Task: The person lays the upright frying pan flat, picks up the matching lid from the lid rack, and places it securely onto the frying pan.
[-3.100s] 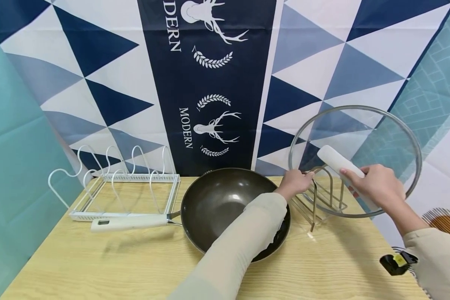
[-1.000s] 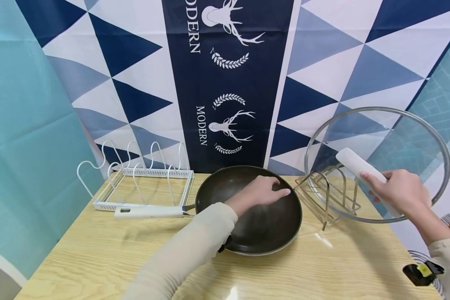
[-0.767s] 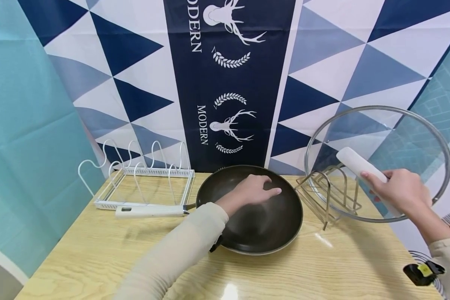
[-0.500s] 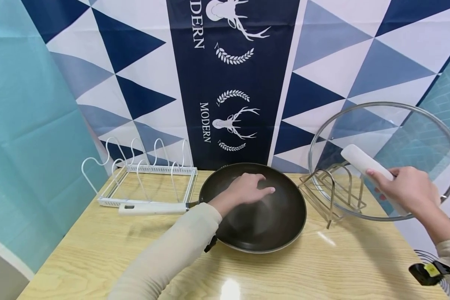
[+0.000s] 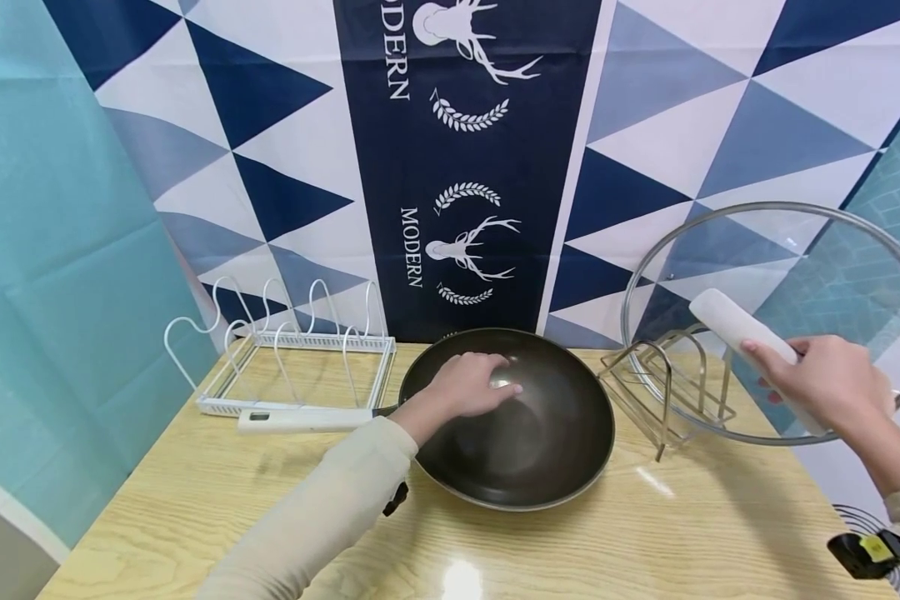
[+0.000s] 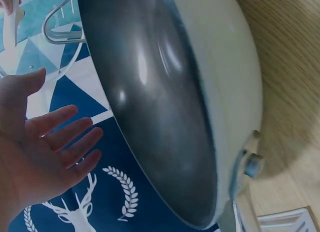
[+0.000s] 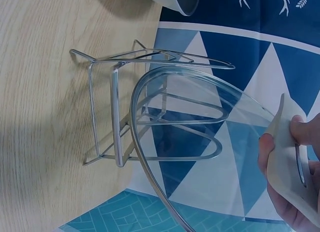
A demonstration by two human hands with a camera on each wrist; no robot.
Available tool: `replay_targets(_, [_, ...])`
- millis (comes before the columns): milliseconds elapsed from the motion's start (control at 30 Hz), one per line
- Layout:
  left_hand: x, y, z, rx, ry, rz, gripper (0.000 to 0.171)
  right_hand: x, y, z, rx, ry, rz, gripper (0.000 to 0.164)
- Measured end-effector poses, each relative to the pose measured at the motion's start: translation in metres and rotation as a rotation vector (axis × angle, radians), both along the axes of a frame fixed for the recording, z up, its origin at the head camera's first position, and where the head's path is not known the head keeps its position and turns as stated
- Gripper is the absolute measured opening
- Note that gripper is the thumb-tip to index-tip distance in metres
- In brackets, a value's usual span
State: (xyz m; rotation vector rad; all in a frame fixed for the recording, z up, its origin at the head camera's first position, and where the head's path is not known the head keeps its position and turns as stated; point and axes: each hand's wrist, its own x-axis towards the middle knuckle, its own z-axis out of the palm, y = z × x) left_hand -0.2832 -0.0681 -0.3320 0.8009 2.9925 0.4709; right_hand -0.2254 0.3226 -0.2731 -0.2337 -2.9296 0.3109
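A brown-black wok (image 5: 547, 433) with a white outside and a long white handle (image 5: 300, 419) sits on the wooden table. My left hand (image 5: 468, 385) hovers over its bowl with the fingers spread and nothing in them; the left wrist view shows the palm and fingers (image 6: 75, 137) apart from the wok's rim. Over at the right, my right hand (image 5: 832, 379) grips the white handle (image 5: 731, 321) of a round glass lid (image 5: 817, 275). The lid stands on edge, its lower rim among the loops of a metal wire rack (image 7: 116, 117).
Behind the wok's handle stands a white wire rack (image 5: 345, 342) with several upright loops. A patterned cloth (image 5: 468, 150) hangs right behind the table (image 5: 570, 550), and a teal sheet (image 5: 52, 275) borders the left side.
My left hand has let go of the wire rack and moved left over the wok, drifting further left in the last second. My right hand still holds the lid; the head view has shifted.
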Motion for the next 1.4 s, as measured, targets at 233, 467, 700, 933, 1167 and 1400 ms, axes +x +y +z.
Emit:
replay_targets(233, [0.001, -0.008, -0.002, 0.027, 0.024, 0.0, 0.051, 0.001, 0.0, 0.003, 0.013, 0.028, -0.014, 0.085])
replay_targets(467, [0.002, -0.02, -0.002, 0.044, 0.034, 0.017, 0.052, 0.002, 0.001, 0.004, 0.003, 0.024, -0.026, 0.084])
replay_targets(700, [0.007, -0.036, -0.005, 0.063, 0.075, 0.013, 0.052, 0.001, 0.001, 0.005, 0.001, 0.036, -0.031, 0.084])
replay_targets(933, [0.012, -0.052, -0.011, 0.082, -0.011, 0.063, 0.057, 0.003, 0.0, 0.006, 0.005, 0.046, -0.014, 0.082])
replay_targets(1167, [0.017, -0.067, -0.017, 0.073, 0.002, 0.097, 0.062, 0.003, 0.0, 0.01, -0.002, 0.048, -0.009, 0.082])
replay_targets(1400, [0.021, -0.083, -0.023, 0.065, 0.063, 0.11, 0.062, 0.003, 0.0, 0.012, -0.004, 0.022, -0.017, 0.083])
